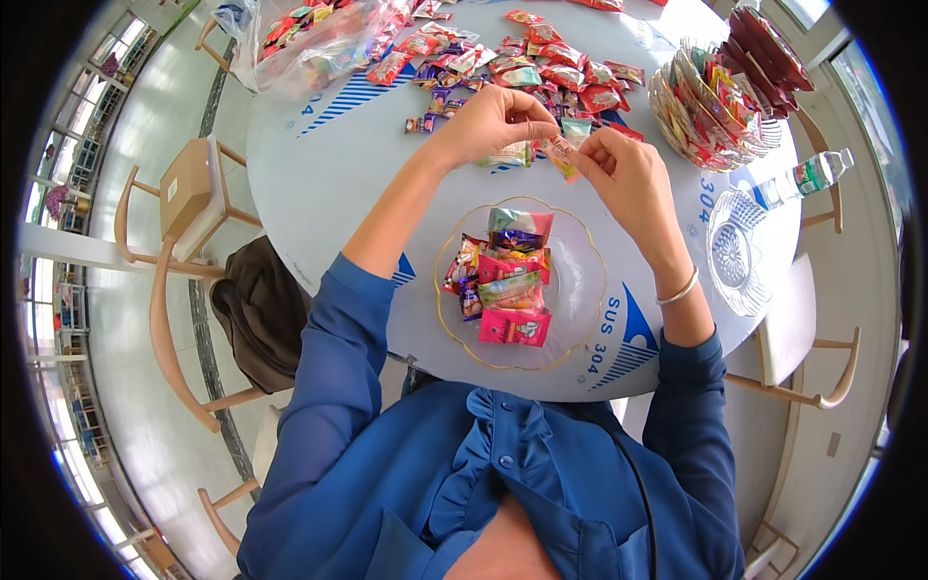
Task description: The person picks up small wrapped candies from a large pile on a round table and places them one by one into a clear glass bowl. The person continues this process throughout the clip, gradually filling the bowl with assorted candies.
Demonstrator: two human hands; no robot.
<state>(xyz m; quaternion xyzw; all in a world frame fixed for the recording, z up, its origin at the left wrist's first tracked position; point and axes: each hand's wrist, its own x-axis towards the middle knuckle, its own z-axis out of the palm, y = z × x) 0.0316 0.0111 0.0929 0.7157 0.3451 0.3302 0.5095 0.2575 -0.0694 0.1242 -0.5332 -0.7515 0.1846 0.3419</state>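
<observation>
Between my two hands is a small wrapped candy (559, 155) in a pink and yellow wrapper. My left hand (500, 123) pinches its upper left end, and my right hand (620, 170) pinches the right side. Both hands are above the near edge of a loose candy pile (540, 69). Closer to me, a clear scalloped plate with a gold rim (580, 330) holds several wrapped candies, among them a bright pink packet (515, 328) and a green-and-pink packet (511, 291). A pale green packet (511, 154) lies partly hidden under my left hand.
A clear plastic bag of candies (319, 51) sits at the back left. Stacked glass bowls (699, 116) with candies stand at the right, near dark red bags (768, 54). A water bottle (805, 177) lies by an embossed clear plate (736, 250). Wooden chairs (163, 312) surround the round table (326, 196).
</observation>
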